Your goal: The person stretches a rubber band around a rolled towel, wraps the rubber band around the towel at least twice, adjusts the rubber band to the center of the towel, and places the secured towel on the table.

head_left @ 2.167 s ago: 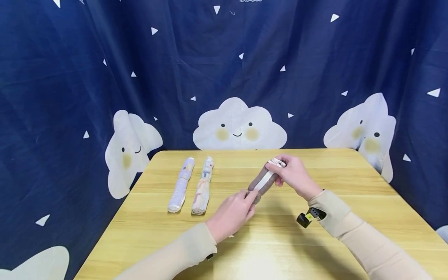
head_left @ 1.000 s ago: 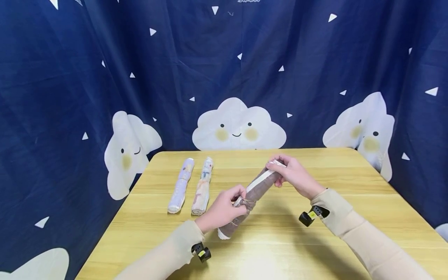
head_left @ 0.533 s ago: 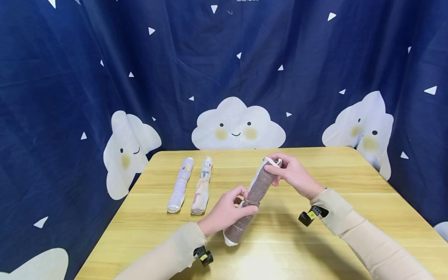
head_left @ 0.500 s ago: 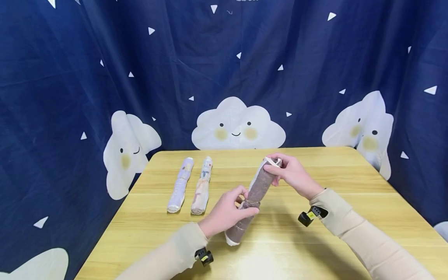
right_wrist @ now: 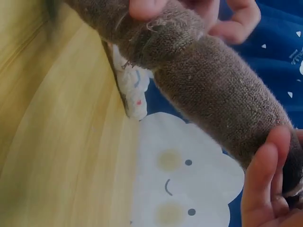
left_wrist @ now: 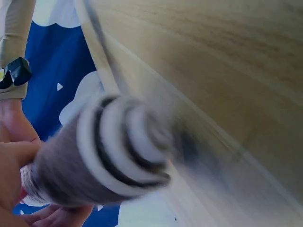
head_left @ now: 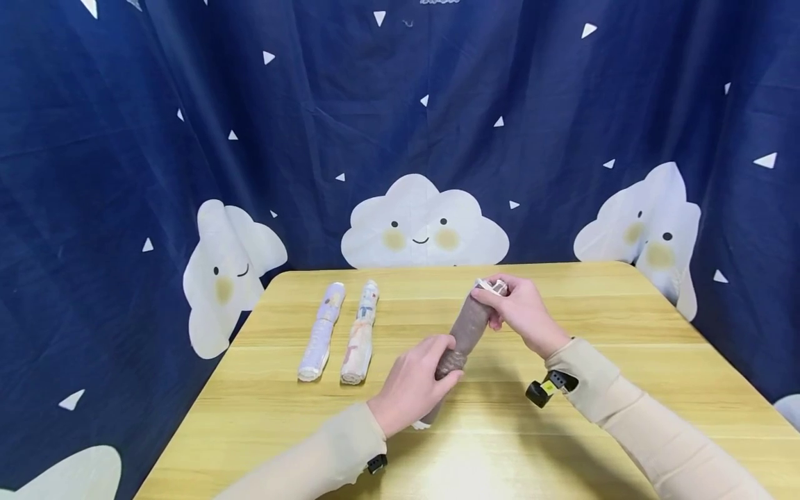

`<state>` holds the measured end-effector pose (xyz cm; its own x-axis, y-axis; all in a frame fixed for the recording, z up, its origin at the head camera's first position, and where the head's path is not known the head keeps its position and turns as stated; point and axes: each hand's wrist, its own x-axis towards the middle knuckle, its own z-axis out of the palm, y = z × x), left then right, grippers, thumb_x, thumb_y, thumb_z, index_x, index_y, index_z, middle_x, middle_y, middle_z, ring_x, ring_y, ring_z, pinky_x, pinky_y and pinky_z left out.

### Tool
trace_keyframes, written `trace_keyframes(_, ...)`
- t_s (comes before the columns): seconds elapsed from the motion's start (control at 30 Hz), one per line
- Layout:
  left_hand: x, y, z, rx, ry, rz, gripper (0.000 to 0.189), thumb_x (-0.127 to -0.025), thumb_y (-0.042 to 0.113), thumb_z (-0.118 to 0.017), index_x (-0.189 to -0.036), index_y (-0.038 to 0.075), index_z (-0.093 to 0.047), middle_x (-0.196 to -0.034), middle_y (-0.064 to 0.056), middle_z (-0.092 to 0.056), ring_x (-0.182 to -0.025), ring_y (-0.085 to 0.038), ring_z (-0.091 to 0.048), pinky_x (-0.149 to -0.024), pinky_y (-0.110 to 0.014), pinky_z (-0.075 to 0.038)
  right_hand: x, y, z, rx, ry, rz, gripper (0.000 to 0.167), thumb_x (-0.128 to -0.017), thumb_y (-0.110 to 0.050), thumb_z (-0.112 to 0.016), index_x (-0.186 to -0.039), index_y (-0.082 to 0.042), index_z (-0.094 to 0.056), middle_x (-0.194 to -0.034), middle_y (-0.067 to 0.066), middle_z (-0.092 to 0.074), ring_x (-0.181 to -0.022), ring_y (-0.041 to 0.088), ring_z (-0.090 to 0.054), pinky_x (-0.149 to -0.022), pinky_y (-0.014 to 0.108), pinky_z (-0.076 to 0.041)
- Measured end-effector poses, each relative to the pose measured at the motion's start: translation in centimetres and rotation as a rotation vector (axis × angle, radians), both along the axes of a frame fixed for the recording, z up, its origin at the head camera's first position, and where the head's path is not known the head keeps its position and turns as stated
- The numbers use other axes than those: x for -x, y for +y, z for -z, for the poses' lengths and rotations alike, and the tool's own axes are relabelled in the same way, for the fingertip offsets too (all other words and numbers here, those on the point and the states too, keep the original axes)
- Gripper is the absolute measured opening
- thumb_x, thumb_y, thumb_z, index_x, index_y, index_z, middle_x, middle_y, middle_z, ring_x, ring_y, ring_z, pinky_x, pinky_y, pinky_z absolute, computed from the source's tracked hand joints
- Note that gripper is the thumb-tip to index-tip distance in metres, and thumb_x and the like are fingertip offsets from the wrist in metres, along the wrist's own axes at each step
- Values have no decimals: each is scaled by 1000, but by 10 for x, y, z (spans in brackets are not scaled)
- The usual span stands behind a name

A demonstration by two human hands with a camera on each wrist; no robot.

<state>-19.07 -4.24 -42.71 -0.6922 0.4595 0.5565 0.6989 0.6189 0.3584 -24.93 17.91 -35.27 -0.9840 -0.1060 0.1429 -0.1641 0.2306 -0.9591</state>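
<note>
A brown towel (head_left: 470,325) with white edges, rolled into a tube, is held slanting above the table by both hands. My left hand (head_left: 414,384) curls round its middle, where a narrow band draws the roll in; the pinched waist (right_wrist: 163,52) shows in the right wrist view. At the upper end my right hand (head_left: 521,312) grips the roll, thumb on the near side. In the left wrist view, the lower end of the towel (left_wrist: 135,142) faces the camera as a blurred white and brown spiral.
Two more rolled towels lie side by side on the wooden table (head_left: 562,410), left of my hands: a lilac one (head_left: 321,332) and a white patterned one (head_left: 360,333). A dark blue curtain (head_left: 300,104) with clouds surrounds the table's far sides.
The brown towel has turned about its length, taking its white edge strip out of the head view. My left fingers, earlier raised at the band, now wrap round the roll's middle.
</note>
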Motion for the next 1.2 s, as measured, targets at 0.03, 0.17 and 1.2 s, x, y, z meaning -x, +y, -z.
trace_keyframes(0.03,1,0,0,-3,1,6,36,-90,24,-74,-120,17,-55,-103,5,-63,-78,-3,-58,-62,-16,-48,1,0,1,-17,9,-10,39,-90,-31,-75,-115,-2,-66,-69,2,-62,-49,13,-55,-51,29,-50)
trace_keyframes(0.17,3,-3,0,-71,-114,49,35,-90,16,-70,-121,20,-55,-104,5,-63,-83,-4,-59,-66,-18,-50,3,4,2,-53,50,-68,41,-92,-34,-74,-119,-4,-65,-75,3,-63,-51,16,-58,-54,31,-52)
trace_keyframes(1.2,5,-15,2,13,39,110,36,-97,18,-65,-132,11,-58,-110,-4,-70,-93,-10,-68,-76,-17,-55,3,9,5,29,116,-156,38,-93,-21,-74,-127,-9,-63,-84,7,-65,-57,18,-60,-56,34,-55)
